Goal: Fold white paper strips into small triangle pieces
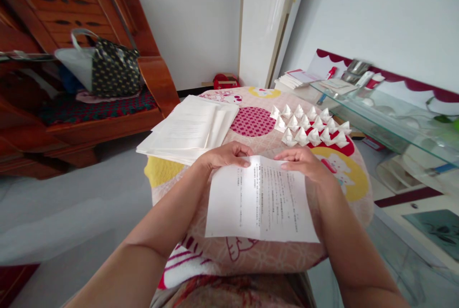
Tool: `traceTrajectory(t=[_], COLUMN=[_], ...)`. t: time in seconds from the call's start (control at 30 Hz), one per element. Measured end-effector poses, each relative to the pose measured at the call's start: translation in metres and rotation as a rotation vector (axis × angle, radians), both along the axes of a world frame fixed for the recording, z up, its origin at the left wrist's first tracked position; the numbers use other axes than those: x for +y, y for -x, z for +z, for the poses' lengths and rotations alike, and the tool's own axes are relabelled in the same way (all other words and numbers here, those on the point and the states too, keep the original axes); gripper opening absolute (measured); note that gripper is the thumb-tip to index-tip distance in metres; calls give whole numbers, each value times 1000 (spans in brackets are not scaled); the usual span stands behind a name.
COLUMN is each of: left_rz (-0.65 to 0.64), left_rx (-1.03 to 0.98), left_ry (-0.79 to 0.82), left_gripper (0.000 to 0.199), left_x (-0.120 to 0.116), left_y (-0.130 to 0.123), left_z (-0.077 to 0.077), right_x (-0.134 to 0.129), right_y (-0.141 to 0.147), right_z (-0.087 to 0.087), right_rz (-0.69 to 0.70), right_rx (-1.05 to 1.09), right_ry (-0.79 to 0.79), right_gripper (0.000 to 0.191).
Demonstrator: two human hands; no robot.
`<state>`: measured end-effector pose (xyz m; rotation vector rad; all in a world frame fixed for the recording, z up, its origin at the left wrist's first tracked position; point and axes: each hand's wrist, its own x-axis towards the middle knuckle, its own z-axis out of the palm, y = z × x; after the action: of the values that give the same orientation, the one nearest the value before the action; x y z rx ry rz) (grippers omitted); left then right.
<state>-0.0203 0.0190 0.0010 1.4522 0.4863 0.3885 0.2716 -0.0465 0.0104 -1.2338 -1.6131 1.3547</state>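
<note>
A printed white sheet (258,203) with a crease down its middle lies over the near part of the round, patterned table (222,253). My left hand (227,155) pinches its far edge, left of the crease. At the far edge on the right, my right hand (301,160) has its thumb and fingers closed on the same sheet. Beyond my left hand is a stack of papers (186,124) on the table. Several small folded white paper shapes (301,136) stand in rows beyond my right hand.
To the right is a glass shelf (390,126) with metal bowls (355,71) and papers near it. A wooden bench (158,78) holding a dotted bag (114,69) stands at the left. Behind the table rises a tall white cabinet unit (261,35).
</note>
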Motion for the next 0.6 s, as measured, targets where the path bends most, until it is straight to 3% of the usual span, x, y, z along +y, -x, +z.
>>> traceTrajectory(t=[0.1, 0.2, 0.3, 0.43, 0.6], left_rz=[-30, -53, -50, -37, -32], left_rx=[89, 135, 131, 84, 114], left_ry=[-122, -193, -216, -234, -292], left_gripper=[25, 22, 23, 22, 19], left_x=[9, 11, 7, 1, 0], left_y=[-4, -8, -11, -14, -14], left_z=[-12, -16, -13, -6, -6], right_x=[6, 6, 3, 3, 5], right_y=[4, 19, 33, 40, 38], right_z=[-11, -16, -13, -8, -12], right_rz=[38, 16, 20, 139, 123], right_rx=[-307, -416, -453, -450, -297], right_ry=[-196, -317, -398, -467, -351], right_gripper=[11, 12, 11, 14, 18])
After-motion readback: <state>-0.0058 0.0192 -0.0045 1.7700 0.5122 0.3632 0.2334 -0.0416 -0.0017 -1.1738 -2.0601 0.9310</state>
